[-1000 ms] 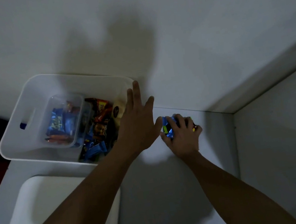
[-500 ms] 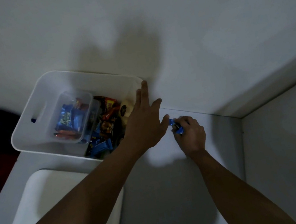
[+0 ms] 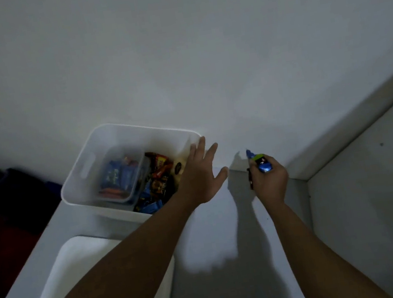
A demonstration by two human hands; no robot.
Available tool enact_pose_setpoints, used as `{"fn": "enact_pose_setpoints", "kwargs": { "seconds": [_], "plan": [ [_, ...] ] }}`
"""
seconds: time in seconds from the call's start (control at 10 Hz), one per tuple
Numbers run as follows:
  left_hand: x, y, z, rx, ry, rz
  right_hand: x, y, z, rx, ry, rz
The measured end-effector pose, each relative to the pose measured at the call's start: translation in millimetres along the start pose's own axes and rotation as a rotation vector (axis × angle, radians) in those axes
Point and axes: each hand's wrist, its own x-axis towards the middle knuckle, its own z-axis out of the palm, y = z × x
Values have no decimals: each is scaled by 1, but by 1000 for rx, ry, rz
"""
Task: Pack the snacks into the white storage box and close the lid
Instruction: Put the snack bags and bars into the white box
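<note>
Now my right hand (image 3: 269, 179) is closed around a small bunch of snack packets (image 3: 260, 163) — a blue wrapper with a green patch sticks out above my fingers, and a thin dark red edge shows at the left side of the fist. The hand is lifted a little above the white shelf (image 3: 217, 222), near the back wall (image 3: 174, 49), and it throws a long shadow on the surface under it.

My left hand (image 3: 201, 176) is open, with the fingers spread and holding nothing. It is at the right wall of the white storage box (image 3: 134, 138); I cannot tell if the fingers touch the rim. The box stands open at the back left of the shelf. Inside it there is a clear plastic tub (image 3: 123, 178) with blue packets, and beside the tub a loose pile of wrapped snacks (image 3: 156, 188) in orange, brown and blue.

The white lid (image 3: 80, 265) lies flat in front of the box — my left forearm crosses over it.
</note>
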Motion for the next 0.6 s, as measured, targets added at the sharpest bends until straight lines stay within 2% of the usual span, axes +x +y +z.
{"fn": "enact_pose_setpoints", "kwargs": {
  "seconds": [0.1,0.3,0.4,0.5,0.6],
  "plan": [
    [-11,-15,-25,75,40,13,2,-41,3,15,6,-80],
    [-56,-104,-111,377,-30,-340,-24,-121,50,54,-155,-210],
    [-90,-145,-141,442,-68,-527,-45,-142,88,21,-255,-295],
    [-113,-169,-144,393,-93,-542,-67,-154,127,-30,-338,-345],
    [-115,-175,-136,254,-7,-560,-80,-156,157,-31,-313,-221]
  ]
}}
